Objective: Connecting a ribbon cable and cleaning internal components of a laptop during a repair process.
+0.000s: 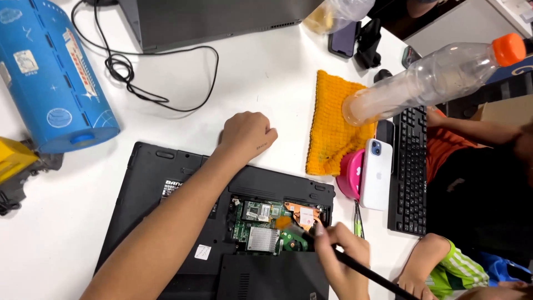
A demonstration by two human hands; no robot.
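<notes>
Two hands of mine are over an upturned black laptop (166, 183) lying on the white bench (266, 83). My left hand (247, 135) is curled into a loose fist, its grip closed on nothing I can see, and it rests on the bench just past the laptop's far edge, with my forearm lying across the casing. My right hand (341, 253) has its grip narrow around a thin black brush (355, 266), held like a pen. The brush's orange bristle tip (283, 222) sits just left of that grip, touching the green circuit board (264, 225) inside the open bay in the laptop's underside. A copper-coloured plate (302, 214) lies just above the right grip, at the bay's far corner.

Right of the right grip I see a green-handled tool (358, 222) on the bench, then a white phone (377, 172) leaning on a pink round thing (348, 175), and a black keyboard (410, 172) beyond. An orange knitted cloth (333, 128) lies to the right of my left fist, with a clear plastic bottle (427, 83) with an orange cap hanging over it. Far left of the left grip stands a blue cylinder (53, 78), and a black cable (133, 72) loops on the bench beyond the fist. Another person's arm in a green striped sleeve (452, 266) lies near my right hand, at the lower right.
</notes>
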